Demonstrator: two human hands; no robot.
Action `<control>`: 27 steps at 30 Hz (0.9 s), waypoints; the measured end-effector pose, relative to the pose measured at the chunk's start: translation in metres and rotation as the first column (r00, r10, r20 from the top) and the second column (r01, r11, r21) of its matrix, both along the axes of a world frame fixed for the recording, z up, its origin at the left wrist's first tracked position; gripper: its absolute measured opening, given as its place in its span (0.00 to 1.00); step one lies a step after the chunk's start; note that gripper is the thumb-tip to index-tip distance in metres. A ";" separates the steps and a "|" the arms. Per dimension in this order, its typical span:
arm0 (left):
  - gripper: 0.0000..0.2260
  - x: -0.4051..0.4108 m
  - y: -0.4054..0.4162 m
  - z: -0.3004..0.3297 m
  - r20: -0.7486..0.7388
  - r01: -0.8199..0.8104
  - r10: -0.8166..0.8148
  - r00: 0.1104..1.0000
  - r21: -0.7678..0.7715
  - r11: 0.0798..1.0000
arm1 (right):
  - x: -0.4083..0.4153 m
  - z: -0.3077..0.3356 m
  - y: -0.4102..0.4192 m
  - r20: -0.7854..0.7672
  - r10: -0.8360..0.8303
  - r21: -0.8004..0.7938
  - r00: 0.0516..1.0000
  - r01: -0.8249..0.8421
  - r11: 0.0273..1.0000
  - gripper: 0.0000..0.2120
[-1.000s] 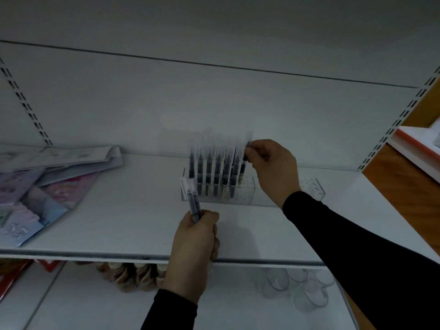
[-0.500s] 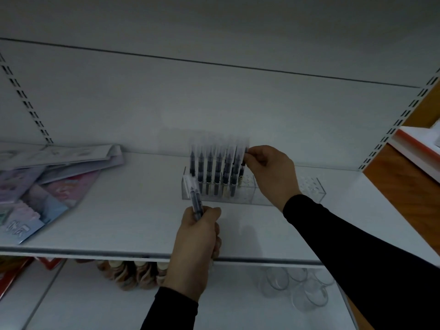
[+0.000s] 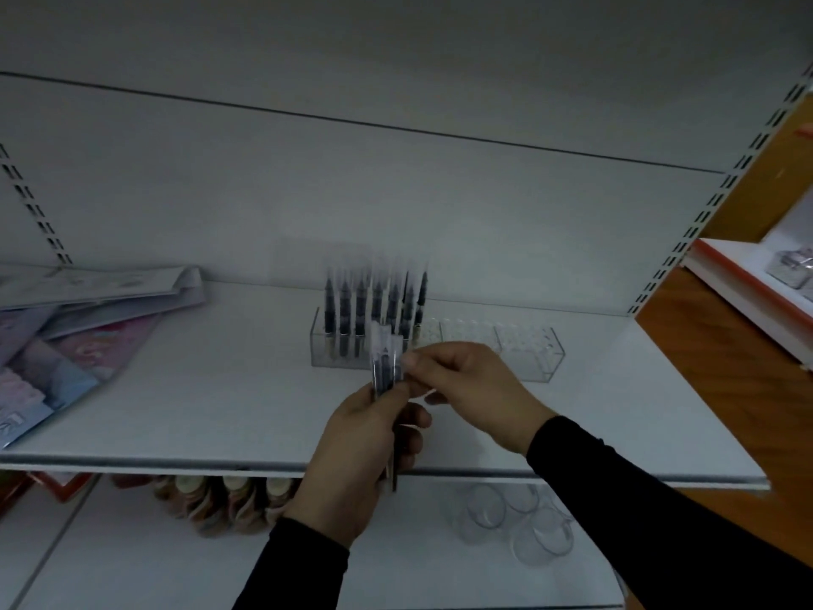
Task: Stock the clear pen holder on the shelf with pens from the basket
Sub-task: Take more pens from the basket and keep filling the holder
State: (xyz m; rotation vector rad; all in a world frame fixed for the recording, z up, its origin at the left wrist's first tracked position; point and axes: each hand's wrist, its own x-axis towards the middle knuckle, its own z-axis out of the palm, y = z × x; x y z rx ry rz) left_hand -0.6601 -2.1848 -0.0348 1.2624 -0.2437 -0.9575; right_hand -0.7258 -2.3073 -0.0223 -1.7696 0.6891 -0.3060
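Observation:
A clear pen holder (image 3: 523, 350) stands on the white shelf (image 3: 220, 407) near the back wall. Several dark pens with clear caps (image 3: 374, 301) stand upright in its left part; its right part shows only empty holes. In front of the holder my left hand (image 3: 365, 451) grips a small bundle of the same pens (image 3: 386, 358), tips pointing up. My right hand (image 3: 470, 389) is just to the right of the bundle, its fingertips pinching the top of one pen in it. The basket is out of view.
Flat colourful packets (image 3: 83, 319) lie piled at the shelf's left end. On the lower shelf are clear round cups (image 3: 514, 521) and a cluster of brownish items (image 3: 220, 499). A wooden surface with a white box (image 3: 748, 288) is at the right.
My right hand has left the pens standing in the holder and come down to the bundle in my left hand. The left hand has shifted slightly right. The view is blurred by motion.

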 end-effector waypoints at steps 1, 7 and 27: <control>0.10 -0.001 0.000 0.000 0.009 0.014 -0.014 1.000 0.002 1.000 | -0.001 0.001 0.001 -0.005 0.030 0.039 1.000 -0.030 0.999 0.09; 0.10 -0.006 -0.004 -0.001 0.034 0.056 -0.057 0.998 0.024 0.998 | -0.005 0.005 -0.003 0.081 0.027 0.261 0.996 -0.047 0.964 0.04; 0.06 0.006 -0.002 -0.003 0.018 -0.247 0.246 0.969 0.102 0.964 | 0.019 0.039 -0.053 0.457 -0.357 -0.172 0.814 0.475 0.863 0.04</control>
